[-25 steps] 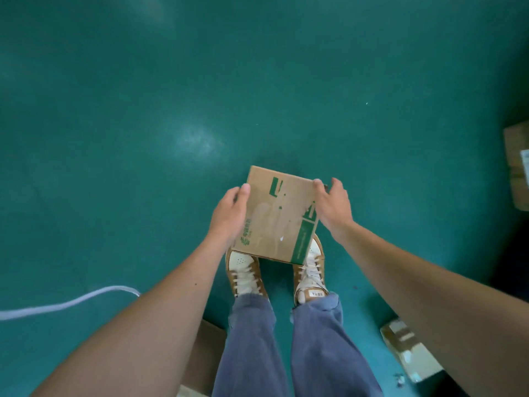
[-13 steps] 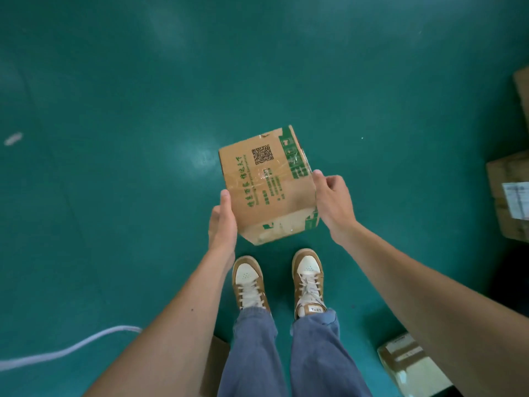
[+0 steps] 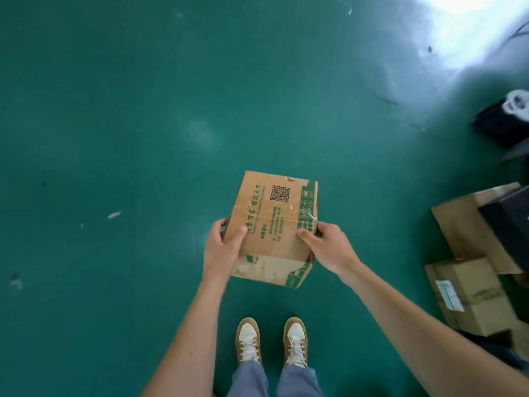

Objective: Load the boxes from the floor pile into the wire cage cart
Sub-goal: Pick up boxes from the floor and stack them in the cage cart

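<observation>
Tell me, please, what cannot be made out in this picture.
Head view:
- Wire cage cart: out of frame.
- Floor pile: cut off by the right edge.
- Label on a pile box: too small to read.
- Fingers of the left hand and right hand beneath the held box: hidden by it.

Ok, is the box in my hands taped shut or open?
Shut. The box shows flat faces with shiny tape across the top; no flap stands open.
</observation>
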The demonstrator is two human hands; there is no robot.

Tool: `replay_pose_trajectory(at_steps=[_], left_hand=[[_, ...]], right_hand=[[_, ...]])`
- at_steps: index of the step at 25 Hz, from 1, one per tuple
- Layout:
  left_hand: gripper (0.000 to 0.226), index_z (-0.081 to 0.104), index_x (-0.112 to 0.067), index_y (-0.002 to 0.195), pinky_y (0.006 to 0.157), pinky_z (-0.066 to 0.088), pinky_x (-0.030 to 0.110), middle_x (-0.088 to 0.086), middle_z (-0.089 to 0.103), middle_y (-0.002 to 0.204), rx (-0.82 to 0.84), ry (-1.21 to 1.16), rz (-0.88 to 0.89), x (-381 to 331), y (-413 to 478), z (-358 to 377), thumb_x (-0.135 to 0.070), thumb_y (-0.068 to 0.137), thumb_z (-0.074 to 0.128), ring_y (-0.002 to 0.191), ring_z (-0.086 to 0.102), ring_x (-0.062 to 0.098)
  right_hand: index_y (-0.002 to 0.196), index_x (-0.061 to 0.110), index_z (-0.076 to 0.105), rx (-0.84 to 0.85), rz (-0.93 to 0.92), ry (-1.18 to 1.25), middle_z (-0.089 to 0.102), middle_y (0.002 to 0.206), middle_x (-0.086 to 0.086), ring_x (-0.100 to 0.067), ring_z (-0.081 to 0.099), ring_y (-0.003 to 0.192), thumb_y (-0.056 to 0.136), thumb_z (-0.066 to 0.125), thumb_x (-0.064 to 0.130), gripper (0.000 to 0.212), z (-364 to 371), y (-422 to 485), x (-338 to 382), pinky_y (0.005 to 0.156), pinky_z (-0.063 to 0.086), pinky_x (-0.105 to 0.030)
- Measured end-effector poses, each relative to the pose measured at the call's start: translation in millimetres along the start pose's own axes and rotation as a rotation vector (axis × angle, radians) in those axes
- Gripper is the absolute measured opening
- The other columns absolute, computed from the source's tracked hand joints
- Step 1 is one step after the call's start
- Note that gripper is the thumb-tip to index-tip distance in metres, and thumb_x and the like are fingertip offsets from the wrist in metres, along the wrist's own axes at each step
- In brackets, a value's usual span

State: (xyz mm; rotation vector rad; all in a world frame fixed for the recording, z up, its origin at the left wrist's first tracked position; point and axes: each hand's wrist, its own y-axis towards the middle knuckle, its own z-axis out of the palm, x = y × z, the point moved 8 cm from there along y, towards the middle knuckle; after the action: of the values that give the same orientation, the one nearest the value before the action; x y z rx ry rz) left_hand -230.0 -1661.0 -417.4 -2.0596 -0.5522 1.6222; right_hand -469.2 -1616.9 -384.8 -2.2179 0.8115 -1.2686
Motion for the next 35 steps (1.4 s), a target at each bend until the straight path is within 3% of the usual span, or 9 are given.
replay_pose_trajectory(at_steps=[7, 11, 14, 16, 20, 23, 26, 31, 35], left_hand=[[0.038, 0.062, -0.033, 0.134, 0.093, 0.048, 0.023, -0.019, 0.069, 0.121, -0.112, -0.201, 0.199, -104.9, -151.7, -95.5, -0.045, 0.098, 0.061, 0.114, 0.062, -0.001], [0.079, 0.044, -0.042, 0.148, 0.098, 0.047, 0.017, -0.03, 0.064, 0.127, -0.002, -0.149, 0.309, -119.8, -230.0, -124.7, -0.064, 0.076, 0.069, 0.122, 0.057, -0.009], [0.086, 0.027, -0.051, 0.15, 0.094, 0.043, 0.007, -0.048, 0.055, 0.124, -0.018, -0.063, 0.336, -122.8, -279.7, -150.9, -0.054, 0.081, 0.078, 0.12, 0.049, -0.022], [0.091, 0.018, -0.049, 0.153, 0.101, 0.04, 0.009, -0.051, 0.054, 0.12, -0.129, -0.049, 0.347, -116.7, -309.9, -177.1, -0.044, 0.084, 0.077, 0.118, 0.048, -0.024], [0.102, 0.013, -0.047, 0.158, 0.116, 0.037, 0.032, -0.025, 0.05, 0.14, -0.395, -0.023, 0.295, -87.0, -383.1, -241.6, -0.057, 0.078, 0.076, 0.129, 0.05, 0.003], [0.094, 0.03, -0.046, 0.154, 0.111, 0.04, 0.032, -0.02, 0.049, 0.142, -0.556, -0.024, 0.275, -56.5, -457.9, -291.2, -0.07, 0.075, 0.073, 0.129, 0.049, 0.007], [0.068, 0.052, -0.04, 0.14, 0.093, 0.046, 0.022, -0.016, 0.056, 0.135, -0.776, -0.14, 0.318, -24.9, -543.1, -334.4, -0.06, 0.078, 0.072, 0.122, 0.055, 0.007], [0.048, 0.063, -0.038, 0.125, 0.086, 0.051, 0.029, -0.013, 0.068, 0.118, -1.244, -0.662, 0.326, 70.3, -664.8, -367.2, -0.055, 0.082, 0.077, 0.109, 0.064, 0.007], [0.056, 0.071, -0.031, 0.118, 0.086, 0.053, 0.032, -0.013, 0.075, 0.11, -1.409, -0.888, 0.248, 150.0, -751.2, -375.9, -0.07, 0.078, 0.071, 0.106, 0.067, 0.009]], right_hand=[[0.092, 0.016, 0.066, 0.028, -0.196, -0.072, 0.069, 0.084, 0.006, -0.01, 0.056, 0.061, 0.102, 0.055, 0.037, 0.025, -35.8, -135.4, 121.6, 0.048, 0.042, -0.019], [0.082, 0.012, 0.059, 0.109, -0.233, -0.157, 0.06, 0.073, 0.001, -0.014, 0.051, 0.06, 0.102, 0.05, 0.043, 0.038, -35.2, -176.3, 153.4, 0.055, 0.039, -0.026], [0.082, 0.012, 0.057, 0.249, -0.319, -0.245, 0.051, 0.068, -0.002, -0.018, 0.048, 0.062, 0.098, 0.051, 0.052, 0.043, -27.2, -204.5, 178.4, 0.063, 0.04, -0.03], [0.082, 0.013, 0.054, 0.357, -0.402, -0.316, 0.047, 0.071, -0.004, -0.019, 0.047, 0.065, 0.095, 0.053, 0.057, 0.046, -8.6, -232.3, 199.4, 0.067, 0.041, -0.032], [0.086, 0.012, 0.062, 0.553, -0.583, -0.447, 0.058, 0.078, 0.004, -0.015, 0.056, 0.073, 0.094, 0.054, 0.062, 0.051, 45.0, -305.2, 235.2, 0.074, 0.044, -0.026], [0.116, 0.032, 0.069, 0.723, -0.738, -0.442, 0.066, 0.104, 0.023, 0.005, 0.059, 0.094, 0.094, 0.053, 0.063, 0.042, 87.7, -384.5, 257.0, 0.078, 0.044, -0.021], [0.124, 0.053, 0.046, 0.906, -0.858, -0.409, 0.055, 0.111, 0.038, 0.016, 0.054, 0.097, 0.093, 0.054, 0.059, 0.032, 134.7, -471.2, 269.6, 0.074, 0.042, -0.01], [0.158, 0.038, 0.019, 1.143, -1.081, -0.48, 0.044, 0.146, 0.028, 0.007, 0.047, 0.131, 0.078, 0.076, 0.062, 0.101, 236.0, -594.1, 249.5, 0.104, 0.039, -0.014], [0.158, 0.049, 0.009, 1.223, -1.246, -0.619, 0.035, 0.156, 0.022, -0.002, 0.044, 0.137, 0.076, 0.079, 0.061, 0.109, 316.6, -704.5, 213.7, 0.113, 0.041, -0.03]])
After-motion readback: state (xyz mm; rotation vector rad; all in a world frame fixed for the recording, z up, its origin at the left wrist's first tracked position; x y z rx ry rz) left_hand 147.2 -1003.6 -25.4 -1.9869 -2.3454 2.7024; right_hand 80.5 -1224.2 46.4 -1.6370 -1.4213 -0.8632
